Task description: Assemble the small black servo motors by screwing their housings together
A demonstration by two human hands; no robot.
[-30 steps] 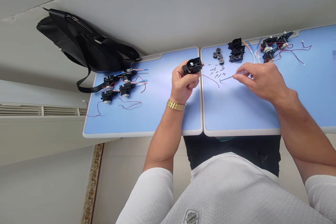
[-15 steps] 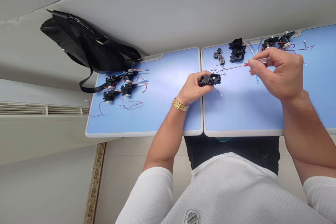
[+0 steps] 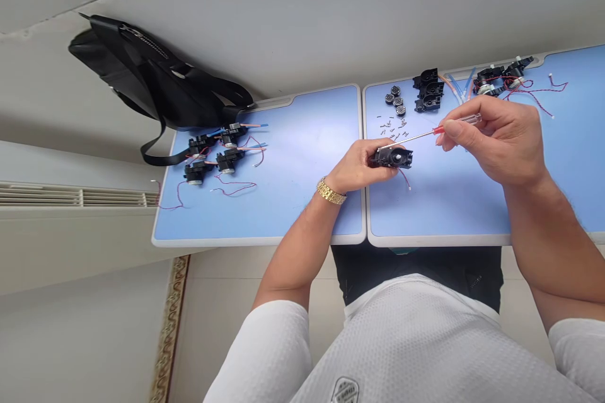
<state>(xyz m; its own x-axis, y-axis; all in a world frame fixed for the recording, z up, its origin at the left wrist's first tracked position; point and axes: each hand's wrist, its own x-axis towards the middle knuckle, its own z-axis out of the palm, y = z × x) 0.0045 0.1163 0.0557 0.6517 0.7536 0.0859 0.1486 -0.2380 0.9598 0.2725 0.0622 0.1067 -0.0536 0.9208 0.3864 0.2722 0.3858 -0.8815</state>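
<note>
My left hand (image 3: pixel 357 167) grips a small black plastic housing (image 3: pixel 393 157) with a red wire (image 3: pixel 405 179) trailing from it. My right hand (image 3: pixel 498 141) pinches a small screwdriver (image 3: pixel 454 127) with a red and clear handle. Its thin metal shaft reaches across to the top of the housing, and the tip lies close to my left fingers. Several tiny screws (image 3: pixel 391 129) are scattered on the blue table top (image 3: pixel 307 195) just above the housing. Beside them lie several round black parts (image 3: pixel 395 101) and a group of black housings (image 3: pixel 428 91).
Wired black assemblies with blue and orange tubes lie at the far right (image 3: pixel 498 80) and on the left table (image 3: pixel 212 154). A seam (image 3: pixel 363 201) divides the two blue tables. A black bag (image 3: pixel 155 79) lies beyond the left table, and a radiator (image 3: pixel 70 198) stands to its left.
My left hand has carried the housing slightly right and toward me. My right hand has lowered the screwdriver, bringing its tip from above the screws to the housing.
</note>
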